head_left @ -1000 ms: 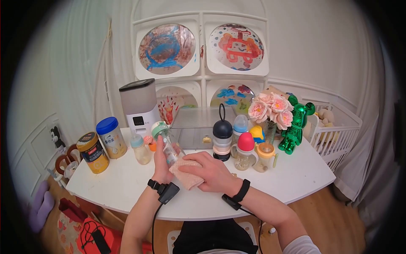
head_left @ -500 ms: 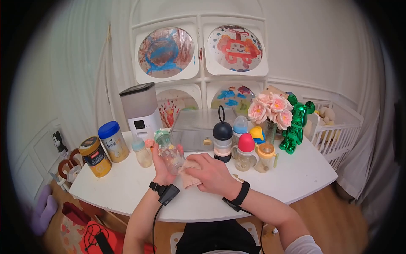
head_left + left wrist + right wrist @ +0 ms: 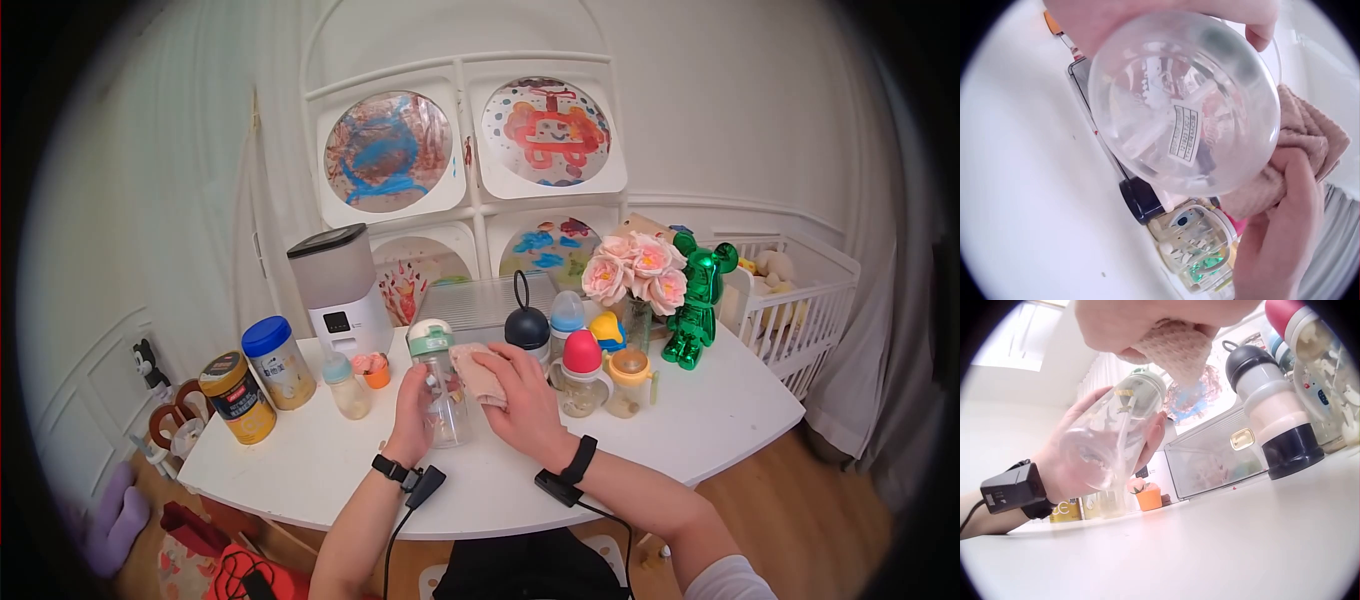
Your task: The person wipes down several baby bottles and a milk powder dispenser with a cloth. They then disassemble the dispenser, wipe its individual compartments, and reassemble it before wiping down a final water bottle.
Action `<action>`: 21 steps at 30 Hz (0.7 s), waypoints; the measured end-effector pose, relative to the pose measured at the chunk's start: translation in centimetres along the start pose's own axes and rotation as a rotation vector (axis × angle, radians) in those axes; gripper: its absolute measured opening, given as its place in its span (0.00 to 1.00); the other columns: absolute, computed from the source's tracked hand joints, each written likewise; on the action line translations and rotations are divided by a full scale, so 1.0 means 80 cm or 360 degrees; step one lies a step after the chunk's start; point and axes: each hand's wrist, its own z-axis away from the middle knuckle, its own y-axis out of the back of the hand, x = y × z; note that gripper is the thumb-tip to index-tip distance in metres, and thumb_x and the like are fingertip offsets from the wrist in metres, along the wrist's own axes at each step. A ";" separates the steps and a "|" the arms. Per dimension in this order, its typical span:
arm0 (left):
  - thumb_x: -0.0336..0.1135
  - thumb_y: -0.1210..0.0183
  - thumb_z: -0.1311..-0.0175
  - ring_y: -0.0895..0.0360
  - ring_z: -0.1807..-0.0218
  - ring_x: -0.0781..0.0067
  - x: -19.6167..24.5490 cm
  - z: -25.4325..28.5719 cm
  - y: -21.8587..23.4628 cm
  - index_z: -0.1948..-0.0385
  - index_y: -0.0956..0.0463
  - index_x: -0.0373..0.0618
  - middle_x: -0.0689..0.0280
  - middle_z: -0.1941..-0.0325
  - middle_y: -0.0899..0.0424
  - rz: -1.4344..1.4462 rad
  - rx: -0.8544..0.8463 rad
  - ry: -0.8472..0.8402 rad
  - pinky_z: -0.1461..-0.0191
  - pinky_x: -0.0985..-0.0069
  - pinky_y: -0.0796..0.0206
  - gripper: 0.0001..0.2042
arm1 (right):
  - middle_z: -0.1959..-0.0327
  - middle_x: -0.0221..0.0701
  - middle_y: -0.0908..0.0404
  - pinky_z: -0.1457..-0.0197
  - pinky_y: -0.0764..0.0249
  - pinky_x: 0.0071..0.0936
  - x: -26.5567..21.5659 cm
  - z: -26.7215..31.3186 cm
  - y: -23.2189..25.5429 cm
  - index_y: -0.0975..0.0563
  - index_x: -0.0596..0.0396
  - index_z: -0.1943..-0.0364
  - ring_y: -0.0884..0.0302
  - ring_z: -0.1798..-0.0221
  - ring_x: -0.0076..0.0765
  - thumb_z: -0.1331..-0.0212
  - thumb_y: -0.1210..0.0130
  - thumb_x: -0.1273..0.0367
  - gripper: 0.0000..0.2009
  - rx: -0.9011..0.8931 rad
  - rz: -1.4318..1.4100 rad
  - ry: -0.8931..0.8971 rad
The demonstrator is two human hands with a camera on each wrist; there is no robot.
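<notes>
My left hand (image 3: 408,420) grips a clear water bottle (image 3: 450,410) with a white and green lid and a straw inside, its fingers round the far side. The bottle's round base faces the left wrist view, showing a small printed label (image 3: 1185,132). In the right wrist view the bottle hangs above the white table. My right hand (image 3: 528,405) holds a bunched, textured pink cloth (image 3: 478,374) beside the bottle's upper part, near the lid. The right wrist view shows that cloth (image 3: 1175,350) hanging down from the fingers.
Left of the hands stand a yellow and black tin (image 3: 238,400), a blue-lidded jar (image 3: 279,365), a small baby bottle (image 3: 347,388) and an orange pot (image 3: 376,374). On the right are a stacked black-topped container (image 3: 1275,412), a red-capped bottle (image 3: 581,380) and a green bear figure (image 3: 697,300).
The bottle has come from tilted to more upright and shifted right. The cloth has moved from the bottle's lower end up toward its lid. The head view has tilted slightly upward.
</notes>
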 end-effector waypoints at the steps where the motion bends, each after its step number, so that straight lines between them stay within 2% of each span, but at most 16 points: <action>1: 0.57 0.46 0.22 0.20 0.42 0.65 -0.001 0.002 -0.003 0.39 0.29 0.47 0.60 0.45 0.17 -0.0144 -0.0065 -0.0037 0.37 0.62 0.26 0.24 | 0.33 0.41 0.27 0.34 0.23 0.44 -0.001 -0.002 0.001 0.24 0.49 0.35 0.28 0.33 0.56 0.48 0.34 0.75 0.31 0.0091 -0.0056 0.0009; 2: 0.57 0.46 0.22 0.20 0.42 0.65 -0.002 0.001 -0.004 0.39 0.29 0.47 0.60 0.45 0.17 -0.0141 -0.0066 -0.0034 0.37 0.62 0.26 0.24 | 0.33 0.41 0.27 0.34 0.23 0.44 -0.002 -0.003 0.002 0.24 0.49 0.35 0.28 0.33 0.56 0.48 0.34 0.75 0.31 0.0089 -0.0053 0.0008; 4: 0.52 0.45 0.21 0.22 0.39 0.70 -0.008 0.000 -0.003 0.39 0.29 0.47 0.63 0.43 0.18 -0.0278 -0.0269 -0.0095 0.35 0.66 0.29 0.21 | 0.32 0.43 0.29 0.31 0.27 0.46 -0.003 -0.005 0.003 0.25 0.51 0.34 0.30 0.31 0.58 0.49 0.33 0.76 0.32 0.0188 -0.0105 0.0040; 7: 0.50 0.47 0.19 0.23 0.38 0.74 -0.023 -0.002 0.000 0.39 0.29 0.47 0.65 0.43 0.19 -0.0417 -0.0267 -0.0168 0.33 0.70 0.32 0.19 | 0.32 0.45 0.29 0.31 0.28 0.46 -0.001 -0.004 0.003 0.25 0.50 0.33 0.27 0.34 0.58 0.49 0.34 0.77 0.33 0.0111 -0.0090 0.0108; 11: 0.50 0.48 0.19 0.24 0.37 0.75 -0.031 -0.008 0.010 0.40 0.28 0.47 0.66 0.41 0.19 -0.0318 -0.0192 -0.0135 0.31 0.73 0.35 0.19 | 0.33 0.42 0.27 0.31 0.28 0.46 0.004 0.000 -0.002 0.23 0.47 0.35 0.27 0.33 0.56 0.50 0.33 0.76 0.32 -0.0032 -0.0104 0.0160; 13: 0.54 0.49 0.19 0.21 0.39 0.73 -0.030 -0.007 0.010 0.41 0.26 0.46 0.65 0.43 0.18 -0.0063 -0.0011 -0.0072 0.33 0.71 0.32 0.21 | 0.35 0.38 0.25 0.31 0.27 0.45 0.004 0.003 -0.001 0.20 0.44 0.37 0.26 0.33 0.53 0.52 0.31 0.75 0.31 -0.0337 -0.0198 0.0148; 14: 0.54 0.49 0.19 0.21 0.39 0.73 -0.026 -0.006 0.012 0.41 0.26 0.46 0.65 0.43 0.18 -0.0067 -0.0014 -0.0069 0.33 0.71 0.32 0.21 | 0.35 0.38 0.25 0.31 0.27 0.45 0.004 0.005 -0.002 0.20 0.44 0.37 0.26 0.33 0.53 0.52 0.31 0.75 0.31 -0.0334 -0.0199 0.0145; 16: 0.60 0.49 0.22 0.18 0.44 0.68 -0.011 -0.004 0.012 0.43 0.24 0.45 0.63 0.47 0.16 0.0251 -0.0033 0.0241 0.36 0.68 0.28 0.26 | 0.36 0.33 0.23 0.37 0.21 0.41 0.005 0.007 -0.004 0.19 0.40 0.39 0.24 0.35 0.48 0.53 0.30 0.73 0.30 -0.0522 -0.0226 0.0349; 17: 0.65 0.50 0.24 0.17 0.49 0.64 0.004 0.004 -0.004 0.45 0.23 0.43 0.60 0.50 0.15 0.0369 0.0087 0.0320 0.39 0.64 0.25 0.30 | 0.36 0.33 0.23 0.37 0.21 0.41 0.004 0.007 -0.003 0.19 0.40 0.39 0.24 0.35 0.48 0.53 0.30 0.73 0.30 -0.0520 -0.0227 0.0348; 19: 0.66 0.50 0.24 0.18 0.48 0.62 0.001 -0.003 0.007 0.44 0.24 0.42 0.59 0.49 0.16 0.0353 0.0143 0.0280 0.39 0.63 0.25 0.31 | 0.37 0.29 0.23 0.45 0.17 0.36 -0.001 0.008 0.001 0.18 0.38 0.41 0.23 0.36 0.44 0.54 0.30 0.71 0.29 -0.0651 -0.0242 0.0437; 21: 0.66 0.50 0.24 0.18 0.48 0.61 -0.002 -0.010 0.017 0.44 0.25 0.42 0.57 0.49 0.16 0.0338 0.0197 0.0239 0.39 0.62 0.25 0.32 | 0.37 0.27 0.23 0.47 0.16 0.35 -0.002 0.008 0.001 0.18 0.37 0.41 0.23 0.36 0.42 0.55 0.30 0.71 0.30 -0.0682 -0.0218 0.0510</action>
